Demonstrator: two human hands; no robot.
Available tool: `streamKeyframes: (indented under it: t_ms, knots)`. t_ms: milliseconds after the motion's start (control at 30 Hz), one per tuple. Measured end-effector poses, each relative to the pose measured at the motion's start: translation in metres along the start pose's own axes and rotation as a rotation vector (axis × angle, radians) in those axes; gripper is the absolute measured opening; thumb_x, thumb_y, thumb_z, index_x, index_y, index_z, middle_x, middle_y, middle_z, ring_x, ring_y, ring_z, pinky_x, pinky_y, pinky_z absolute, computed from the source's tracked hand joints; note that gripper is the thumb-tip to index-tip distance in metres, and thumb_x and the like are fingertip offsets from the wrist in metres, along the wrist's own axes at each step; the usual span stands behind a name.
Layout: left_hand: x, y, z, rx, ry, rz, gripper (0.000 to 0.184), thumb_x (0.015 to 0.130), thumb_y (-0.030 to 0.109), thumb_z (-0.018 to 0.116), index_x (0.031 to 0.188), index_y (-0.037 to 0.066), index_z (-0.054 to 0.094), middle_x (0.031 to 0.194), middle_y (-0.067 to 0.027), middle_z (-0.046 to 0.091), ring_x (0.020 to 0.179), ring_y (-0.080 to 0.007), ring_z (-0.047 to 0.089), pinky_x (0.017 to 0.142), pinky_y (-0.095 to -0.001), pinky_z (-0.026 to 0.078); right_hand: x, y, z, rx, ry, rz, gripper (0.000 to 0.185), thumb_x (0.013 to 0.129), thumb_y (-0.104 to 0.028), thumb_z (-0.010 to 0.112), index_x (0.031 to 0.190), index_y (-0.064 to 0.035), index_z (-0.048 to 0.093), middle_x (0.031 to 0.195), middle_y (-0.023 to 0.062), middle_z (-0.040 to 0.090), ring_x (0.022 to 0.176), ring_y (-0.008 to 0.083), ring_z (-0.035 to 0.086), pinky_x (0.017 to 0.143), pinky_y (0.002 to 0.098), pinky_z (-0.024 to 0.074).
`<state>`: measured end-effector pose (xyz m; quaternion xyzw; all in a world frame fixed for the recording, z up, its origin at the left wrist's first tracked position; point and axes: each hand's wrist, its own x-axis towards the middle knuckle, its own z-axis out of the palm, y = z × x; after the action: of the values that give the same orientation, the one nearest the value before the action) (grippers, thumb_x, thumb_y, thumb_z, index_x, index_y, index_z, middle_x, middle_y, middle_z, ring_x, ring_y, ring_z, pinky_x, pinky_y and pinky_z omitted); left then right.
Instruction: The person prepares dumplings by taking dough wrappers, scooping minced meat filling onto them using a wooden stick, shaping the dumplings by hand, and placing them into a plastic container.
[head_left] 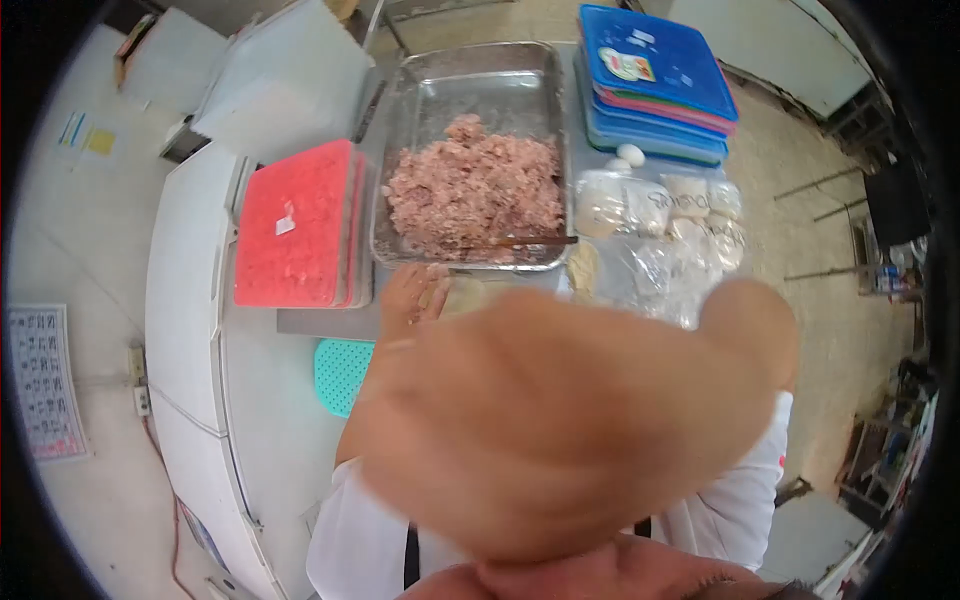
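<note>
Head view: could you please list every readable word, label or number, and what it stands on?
None can be quoted for certain.
Clear bags: dark handwriting, too unclear.
Blue lid: printed label, too small.
Wall calendar: numbers, too blurred.
Red lid: white sticker, nothing legible.

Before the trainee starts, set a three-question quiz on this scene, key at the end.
1. True or false: the pink mince leaves bare metal showing at the far end of the metal tray.
2. Fill in the colour: the container just left of the metal tray has a ____ lid.
3. Which of the person's hands is blurred, close to the camera?

Key: 1. True. 2. Red. 3. The right hand.
</note>
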<state>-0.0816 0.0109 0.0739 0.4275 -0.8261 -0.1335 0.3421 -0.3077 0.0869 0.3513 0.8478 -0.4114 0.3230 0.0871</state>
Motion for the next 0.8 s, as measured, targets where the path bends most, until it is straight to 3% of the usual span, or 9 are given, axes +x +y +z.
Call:
streamKeyframes:
  t_ms: [167,267,333,367,500,600,800]
  knots:
    - [-0.03,-0.026,0.034,0.02,-0.185,-0.024,0.026,0.074,0.012,0.074,0.097,0.006,0.065,0.094,-0.0108,0.06,0.087,-0.0312,0.057,0.076,-0.0403,0.046,-0.009,0.01,0.001,-0.003,-0.007,-0.096,0.016,0.06,-0.015,0.064,0.07,-0.0132,0.052,0.066,-0.0007,0.045,0.057,0.0139,0.047,0.046,0.032,0.032]
    - [-0.033,-0.013,0.033,0.144,-0.123,-0.025,0.022,0.074,0.016,0.073,0.092,0.005,0.065,0.095,-0.012,0.058,0.092,-0.0326,0.055,0.079,-0.0417,0.044,-0.027,0.01,-0.005,-0.116,-0.088,-0.038,0.012,0.065,-0.014,0.064,0.07,-0.0111,0.054,0.069,0.0007,0.049,0.059,0.0134,0.049,0.047,0.0313,0.035]
    - [-0.037,-0.012,0.038,0.13,-0.12,-0.046,0.02,0.075,0.017,0.072,0.091,0.005,0.066,0.093,-0.0125,0.057,0.092,-0.033,0.054,0.079,-0.0419,0.043,-0.028,0.03,0.003,-0.145,-0.203,-0.111,0.01,0.069,-0.014,0.064,0.071,-0.0097,0.055,0.071,0.0017,0.051,0.061,0.0131,0.051,0.048,0.0309,0.037]
    - [-0.041,-0.026,0.041,0.082,-0.133,-0.083,0.02,0.076,0.017,0.072,0.091,0.005,0.066,0.092,-0.0126,0.057,0.091,-0.0331,0.054,0.079,-0.0419,0.043,-0.028,0.05,0.02,-0.111,-0.217,-0.255,0.011,0.066,-0.012,0.065,0.066,-0.0108,0.055,0.066,0.0018,0.049,0.057,0.0137,0.052,0.044,0.0317,0.0349]
    - [-0.042,-0.038,0.02,0.109,-0.087,-0.144,0.018,0.077,0.014,0.07,0.092,0.005,0.065,0.091,-0.013,0.056,0.09,-0.0333,0.053,0.079,-0.0416,0.043,-0.08,0.133,0.145,-0.258,-0.581,-0.043,0.009,0.074,-0.013,0.06,0.078,-0.0061,0.065,0.08,0.0088,0.061,0.074,0.0209,0.065,0.058,0.032,0.052]
    - [-0.04,-0.032,0.009,0.164,-0.117,-0.115,0.018,0.077,0.012,0.07,0.092,0.005,0.066,0.091,-0.013,0.056,0.09,-0.0341,0.053,0.079,-0.0425,0.043,-0.116,0.149,0.211,-0.213,-0.627,0.012,0.01,0.076,-0.012,0.059,0.077,-0.0056,0.066,0.082,0.01,0.062,0.075,0.0226,0.066,0.061,0.0342,0.053]
    - [-0.043,-0.041,0.039,-0.066,-0.118,-0.107,0.019,0.081,0.016,0.067,0.096,0.003,0.067,0.089,-0.0141,0.055,0.089,-0.0346,0.053,0.079,-0.0415,0.042,-0.105,0.147,0.256,-0.189,-0.63,-0.024,0.013,0.077,-0.011,0.058,0.084,-0.0047,0.067,0.086,0.0121,0.062,0.079,0.0263,0.066,0.064,0.0386,0.0537]
